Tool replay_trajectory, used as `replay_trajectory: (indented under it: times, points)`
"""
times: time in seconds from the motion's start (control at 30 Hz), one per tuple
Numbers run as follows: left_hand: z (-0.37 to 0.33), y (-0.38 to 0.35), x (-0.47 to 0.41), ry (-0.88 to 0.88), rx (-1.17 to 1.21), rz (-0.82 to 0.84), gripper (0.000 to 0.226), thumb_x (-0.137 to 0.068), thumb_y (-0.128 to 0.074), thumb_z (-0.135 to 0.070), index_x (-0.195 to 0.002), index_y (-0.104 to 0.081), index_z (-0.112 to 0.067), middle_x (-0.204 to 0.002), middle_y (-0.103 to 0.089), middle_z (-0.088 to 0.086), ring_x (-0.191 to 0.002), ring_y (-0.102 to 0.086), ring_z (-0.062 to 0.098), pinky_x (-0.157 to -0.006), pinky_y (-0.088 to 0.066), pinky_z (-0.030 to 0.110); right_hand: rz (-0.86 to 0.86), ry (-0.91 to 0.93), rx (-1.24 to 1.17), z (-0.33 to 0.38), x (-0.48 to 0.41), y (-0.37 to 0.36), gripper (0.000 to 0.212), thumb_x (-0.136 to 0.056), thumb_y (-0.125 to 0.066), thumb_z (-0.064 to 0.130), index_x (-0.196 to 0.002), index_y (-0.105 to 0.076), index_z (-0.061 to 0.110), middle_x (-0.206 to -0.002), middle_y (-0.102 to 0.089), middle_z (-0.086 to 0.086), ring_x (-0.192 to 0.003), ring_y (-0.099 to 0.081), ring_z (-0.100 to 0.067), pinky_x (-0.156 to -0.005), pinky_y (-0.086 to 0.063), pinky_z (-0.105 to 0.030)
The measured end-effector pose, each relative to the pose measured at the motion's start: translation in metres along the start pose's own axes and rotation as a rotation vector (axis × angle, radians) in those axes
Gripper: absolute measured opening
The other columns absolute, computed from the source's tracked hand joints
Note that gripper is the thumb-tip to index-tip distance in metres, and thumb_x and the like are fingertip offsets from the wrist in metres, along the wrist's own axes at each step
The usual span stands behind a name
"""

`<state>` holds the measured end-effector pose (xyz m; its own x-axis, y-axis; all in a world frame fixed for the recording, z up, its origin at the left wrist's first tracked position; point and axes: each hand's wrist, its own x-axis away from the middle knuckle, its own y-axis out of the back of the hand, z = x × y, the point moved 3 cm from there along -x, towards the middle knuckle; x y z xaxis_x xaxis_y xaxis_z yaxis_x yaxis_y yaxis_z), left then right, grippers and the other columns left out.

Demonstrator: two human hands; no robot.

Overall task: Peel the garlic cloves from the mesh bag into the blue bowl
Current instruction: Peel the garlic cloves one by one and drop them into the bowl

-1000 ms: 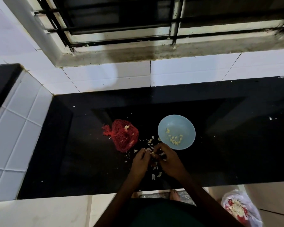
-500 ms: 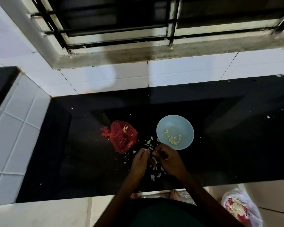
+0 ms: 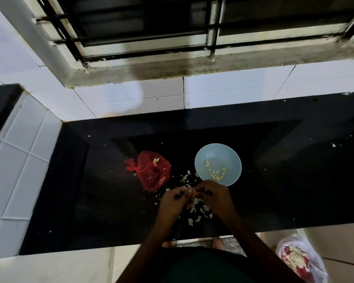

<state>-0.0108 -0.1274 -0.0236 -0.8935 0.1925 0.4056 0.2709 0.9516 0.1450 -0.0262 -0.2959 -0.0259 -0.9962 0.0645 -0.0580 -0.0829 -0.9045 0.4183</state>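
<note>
Head view, looking straight down on a glossy black stone counter [image 3: 94,190].

Near frame centre, a round pale blue plastic bowl [image 3: 219,156], upright on the counter. In its near half, a small scatter of peeled yellowish cloves [image 3: 216,173], too small to count.

At 9 o'clock of the bowl and apart from it, a red mesh bag [image 3: 151,174], slumped on the counter with its knotted tail toward 9 o'clock. A pale sliver at its top; contents otherwise hard to make out through the netting.

At 6 o'clock of the bowl, left hand [image 3: 173,203] and right hand [image 3: 218,198] together, fingertip to fingertip, fingers curled. Both pinching a garlic clove [image 3: 193,194], nearly all of it hidden by the fingers, with only a pale speck showing. Right knuckles just beside the bowl's near rim; touching or not, impossible to tell.

Under and between the hands, loose white papery skins [image 3: 198,211], some covered by the wrists.

At 5 o'clock of the frame, a clear plastic bag [image 3: 298,260] of red and white scraps, cut off by the edge.

At 12 o'clock, a barred window [image 3: 151,27] above white wall tiles [image 3: 233,88], dark behind the bars.
</note>
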Motion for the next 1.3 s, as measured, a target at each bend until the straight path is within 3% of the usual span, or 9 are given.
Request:
replay_trajectory:
  times: [0.13,0.33,0.53,0.63,0.7,0.8,1.0,1.17,1.3]
  points:
    - [-0.004,-0.001,0.007,0.163,0.194,0.041,0.016,-0.093,-0.072,-0.025,-0.095,-0.08,-0.011,-0.086,-0.079,0.009,-0.067,-0.071,0.012,-0.057,-0.047,0.021,0.015,0.126,0.056,0.006,-0.002,0.002,0.011,-0.079,-0.082,0.018,-0.089,-0.077,0.018,-0.09,-0.066,0.006,-0.086,-0.066,-0.006,-0.075,-0.052,-0.025]
    - [-0.003,-0.001,0.012,0.247,0.243,0.092,0.018,-0.096,-0.067,-0.029,-0.1,-0.077,-0.014,-0.093,-0.079,0.01,-0.082,-0.074,0.011,-0.059,-0.044,0.021,-0.067,0.104,-0.087,0.013,0.0,0.008,0.012,-0.077,-0.08,0.031,-0.089,-0.077,0.029,-0.086,-0.069,0.009,-0.081,-0.069,-0.009,-0.069,-0.057,-0.034]
    - [-0.003,-0.002,0.015,0.175,0.272,0.054,0.02,-0.08,-0.079,-0.031,-0.091,-0.081,-0.015,-0.09,-0.078,0.017,-0.081,-0.071,0.025,-0.068,-0.048,0.027,-0.065,0.083,-0.006,0.006,-0.001,0.004,0.018,-0.08,-0.074,0.0,-0.084,-0.071,0.017,-0.088,-0.064,0.007,-0.086,-0.066,-0.011,-0.074,-0.055,-0.034]
    - [-0.004,-0.007,0.015,0.151,0.29,0.037,0.011,-0.088,-0.074,-0.019,-0.092,-0.078,-0.009,-0.085,-0.077,0.014,-0.072,-0.072,0.017,-0.065,-0.053,0.023,-0.007,0.175,0.082,0.011,-0.002,-0.003,0.016,-0.084,-0.063,-0.01,-0.086,-0.062,0.006,-0.093,-0.055,0.004,-0.088,-0.057,-0.013,-0.074,-0.047,-0.03]
    - [-0.011,-0.012,0.015,0.14,0.275,0.023,0.009,-0.096,-0.065,-0.009,-0.091,-0.073,-0.006,-0.079,-0.075,0.006,-0.066,-0.07,0.012,-0.059,-0.052,0.018,0.04,0.216,0.116,0.019,-0.001,-0.007,0.005,-0.088,-0.05,0.004,-0.087,-0.055,0.003,-0.094,-0.047,0.003,-0.084,-0.047,-0.013,-0.071,-0.04,-0.029]
    - [-0.016,-0.016,0.015,0.089,0.224,-0.014,0.013,-0.101,-0.059,-0.007,-0.092,-0.068,-0.007,-0.076,-0.074,-0.003,-0.069,-0.07,0.008,-0.064,-0.053,0.019,0.065,0.235,0.137,0.022,0.002,-0.013,0.019,-0.087,-0.044,0.021,-0.088,-0.05,0.004,-0.097,-0.042,0.0,-0.085,-0.04,-0.012,-0.071,-0.037,-0.032]
    - [-0.016,-0.013,0.014,0.064,0.221,-0.037,0.022,-0.103,-0.057,-0.014,-0.103,-0.064,0.007,-0.087,-0.071,0.009,-0.072,-0.071,0.012,-0.067,-0.056,0.023,0.014,0.146,0.012,0.017,0.0,-0.012,0.006,-0.088,-0.046,0.015,-0.092,-0.049,0.017,-0.096,-0.044,0.007,-0.089,-0.046,-0.002,-0.076,-0.039,-0.021]
    - [-0.019,-0.012,0.019,0.046,0.264,-0.008,0.02,-0.099,-0.062,-0.009,-0.111,-0.067,0.007,-0.097,-0.072,0.02,-0.073,-0.071,0.014,-0.066,-0.055,0.022,-0.004,0.091,-0.021,0.01,0.001,-0.01,0.027,-0.091,-0.05,-0.007,-0.095,-0.053,0.02,-0.097,-0.051,0.008,-0.094,-0.053,-0.008,-0.08,-0.041,-0.021]
    - [-0.025,-0.011,0.02,0.039,0.303,0.002,0.011,-0.094,-0.066,-0.003,-0.098,-0.076,-0.001,-0.088,-0.077,0.009,-0.072,-0.071,0.011,-0.066,-0.054,0.02,-0.038,0.12,-0.017,0.011,0.002,-0.005,0.011,-0.098,-0.047,0.006,-0.092,-0.056,0.012,-0.096,-0.051,0.004,-0.092,-0.055,-0.013,-0.079,-0.043,-0.024]
